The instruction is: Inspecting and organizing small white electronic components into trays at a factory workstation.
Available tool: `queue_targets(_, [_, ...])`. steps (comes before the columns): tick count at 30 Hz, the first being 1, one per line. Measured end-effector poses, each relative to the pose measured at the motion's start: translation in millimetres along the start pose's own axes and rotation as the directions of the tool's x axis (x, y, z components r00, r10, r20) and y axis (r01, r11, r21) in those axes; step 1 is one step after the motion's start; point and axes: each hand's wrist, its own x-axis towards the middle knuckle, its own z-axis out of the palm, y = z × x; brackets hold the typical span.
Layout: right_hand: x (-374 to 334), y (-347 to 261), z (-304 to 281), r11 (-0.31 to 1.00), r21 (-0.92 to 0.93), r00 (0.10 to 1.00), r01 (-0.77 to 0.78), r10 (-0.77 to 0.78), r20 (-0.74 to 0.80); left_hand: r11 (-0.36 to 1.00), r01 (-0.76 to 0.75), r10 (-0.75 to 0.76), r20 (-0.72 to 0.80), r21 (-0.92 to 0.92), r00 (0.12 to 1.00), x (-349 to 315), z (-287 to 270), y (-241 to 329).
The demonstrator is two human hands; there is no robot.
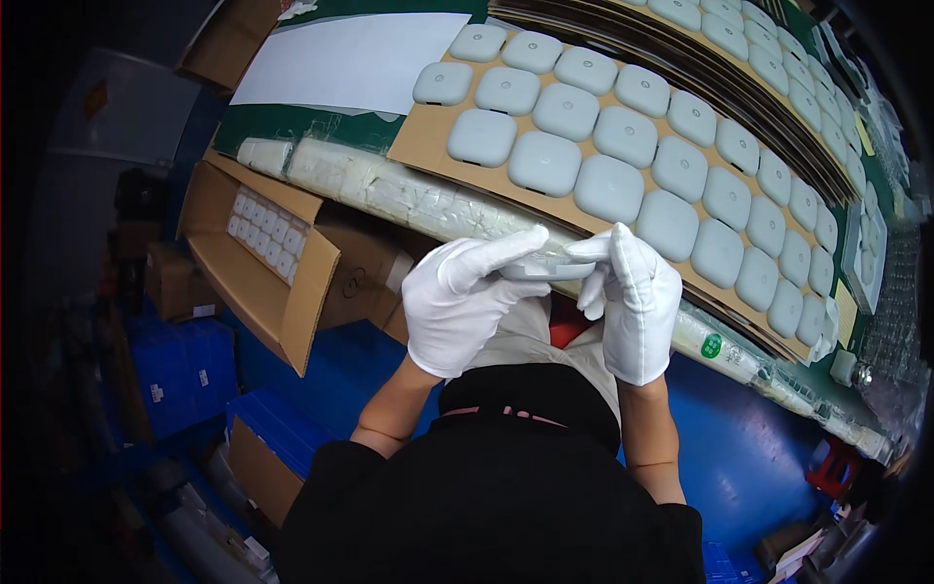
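Observation:
Between my two white-gloved hands is a pale grey, rounded-square plastic device (548, 270), seen nearly edge-on. My left hand (470, 297) grips its left end, thumb and fingers on opposite faces. At its right end my right hand (637, 297) pinches it with bent fingers, which partly hide that side. The device is held in front of my body, just off the near edge of the workbench. Beyond it, rows of similar devices (567, 111) lie on a brown cardboard sheet (425, 136).
Plastic-wrapped padding (379, 190) runs along the bench edge. An open cardboard box (219, 258) with similar devices stands at left. A white sheet (350, 60) lies on the bench's far left; stacked cardboard layers (769, 127) are behind the rows. Blue boxes (185, 375) sit lower left.

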Motion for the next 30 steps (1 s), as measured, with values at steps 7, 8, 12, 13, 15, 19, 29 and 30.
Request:
queue_targets(7, [-2.9,0.1,-1.7,0.972,0.225,0.989,-0.064,0.031,0.148,0.71,0.328,-0.343,0.101,-0.623,0.934,-14.9,4.9,-33.3])
queue_targets(8, [-3.5,0.1,-1.3,0.972,0.225,0.989,-0.065,0.032,0.147,0.709,0.33,-0.344,0.102,-0.624,0.933,-15.5,6.1,-34.9])
queue_targets(12, [-5.9,-0.9,0.3,0.951,0.297,0.988,-0.082,0.039,0.146,0.409,0.38,-0.431,0.191,-0.83,0.882,-15.6,11.6,-38.0])
queue_targets(13, [-6.0,-1.6,0.0,0.951,0.297,0.989,-0.082,0.04,0.145,0.409,0.38,-0.431,0.192,-0.83,0.882,-15.3,12.4,-37.8])
queue_targets(15, [-6.0,-2.9,-0.8,0.97,0.239,0.991,-0.044,0.011,0.135,0.374,0.394,-0.451,0.206,-0.84,0.868,-14.9,13.6,-37.1])
queue_targets(19, [-7.1,-7.1,1.1,0.996,0.082,0.996,0.031,-0.038,0.085,0.412,0.409,-0.446,0.211,-0.814,0.87,-14.9,13.6,-34.8])
queue_targets(29, [-2.1,-8.1,-1.0,0.972,-0.234,0.997,0.022,-0.039,-0.068,0.611,0.431,-0.405,0.206,-0.664,0.891,-13.4,13.5,-24.1])
queue_targets(30, [-0.9,-5.0,-4.8,0.988,-0.153,0.998,-0.013,0.004,-0.058,0.601,0.426,-0.401,0.207,-0.676,0.893,-13.5,13.4,-24.5])
